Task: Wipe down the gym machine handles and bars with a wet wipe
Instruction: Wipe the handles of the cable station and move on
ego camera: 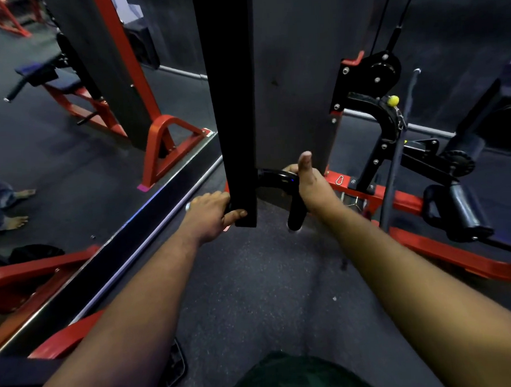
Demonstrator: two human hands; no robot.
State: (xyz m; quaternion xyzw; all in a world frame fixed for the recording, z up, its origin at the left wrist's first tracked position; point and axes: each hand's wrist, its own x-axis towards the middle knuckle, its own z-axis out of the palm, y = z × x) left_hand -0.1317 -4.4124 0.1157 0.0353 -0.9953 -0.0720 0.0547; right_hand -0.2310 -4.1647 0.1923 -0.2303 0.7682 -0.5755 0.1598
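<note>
1. The left hand (209,215) is curled round the near end of a curved black metal handle bar (272,179), its thumb tucked against the lower edge of a flat black upright post (232,105) that hides the bar's middle.
2. The right hand (310,184) wraps the bar's right bend with the thumb sticking straight up — its fingers are clenched on the bar, just above the short black grip (295,213) that hangs down.
3. No wet wipe shows in either hand; whether one is folded under the palms cannot be told.
4. To wipe well, I judge the cloth should sit fully between palm and bar, and the hand should slide along the curve while twisting — the other hand steadying the bar so it does not swing.
5. The hanging grip and the stretch behind the post look easy to miss.
</note>
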